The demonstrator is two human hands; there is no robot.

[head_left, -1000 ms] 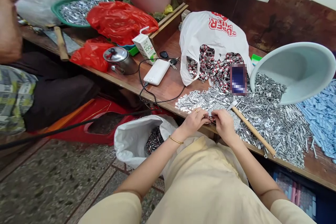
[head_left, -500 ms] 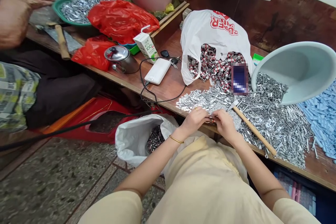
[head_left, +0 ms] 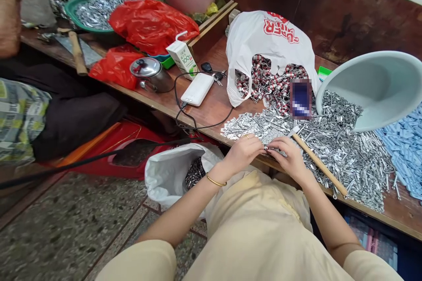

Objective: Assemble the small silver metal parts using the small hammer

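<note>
My left hand (head_left: pixel 243 153) and my right hand (head_left: pixel 287 158) meet at the front edge of the wooden bench (head_left: pixel 211 107). Both pinch a small silver metal part (head_left: pixel 267 149) between their fingertips. A wide heap of similar silver metal parts (head_left: pixel 339 149) spreads just beyond them. A wooden-handled hammer (head_left: pixel 316 162) lies on the heap to the right of my right hand. A white sack (head_left: pixel 168 175) holding dark metal pieces stands open on the floor below my left wrist.
A white plastic bag (head_left: pixel 267 39) of red-and-silver pieces, a tilted pale basin (head_left: pixel 376 88), blue parts (head_left: pixel 404 149), a power bank (head_left: pixel 198 89) with cable, a juice carton (head_left: pixel 183 58), red bags (head_left: pixel 148 24). Another person's hand (head_left: pixel 13 4) is at far left.
My hands stay together at the bench edge; the right fingers have shifted slightly over the small part. The other person's hand at far left has moved.
</note>
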